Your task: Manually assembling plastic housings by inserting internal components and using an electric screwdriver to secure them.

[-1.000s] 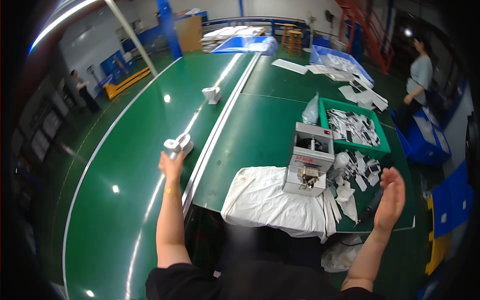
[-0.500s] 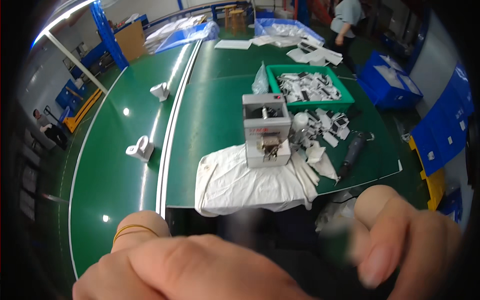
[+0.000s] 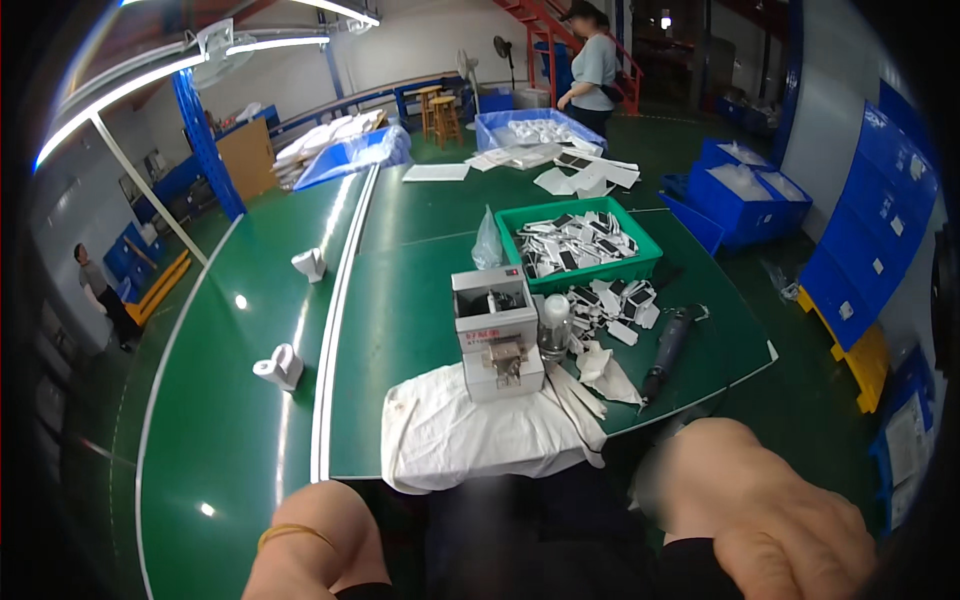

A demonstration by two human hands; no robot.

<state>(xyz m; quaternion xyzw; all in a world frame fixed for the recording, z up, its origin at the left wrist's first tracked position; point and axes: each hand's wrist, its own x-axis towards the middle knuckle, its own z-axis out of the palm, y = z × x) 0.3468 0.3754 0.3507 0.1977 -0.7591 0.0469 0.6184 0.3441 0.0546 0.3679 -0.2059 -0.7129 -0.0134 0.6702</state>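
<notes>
My left hand (image 3: 272,578) is at the lower left edge, bent back at the wrist, with a thin yellow band around the wrist. Its fingers lie outside the picture. At the lower right is my right hand (image 3: 790,515), close to the camera, its fingers bent and pressed together; whatever they may hold is hidden. Both hands are apart from the table. Between and beyond them stands a small grey boxy machine (image 3: 497,335) with a metal fitting on its front. It rests on a white cloth (image 3: 470,437) that hangs over the table's near edge.
A green bin (image 3: 590,268) of small white and black parts stands behind the machine. Beside it are a loose heap of parts (image 3: 615,305), a clear bottle (image 3: 554,328) and a dark power tool (image 3: 670,352). Two white moulded pieces (image 3: 281,368) sit left. A person (image 3: 592,70) stands far back.
My view has tilted up, showing more of the room. Both hands have drawn down and apart toward the lower corners; the left fingers have left the picture.
</notes>
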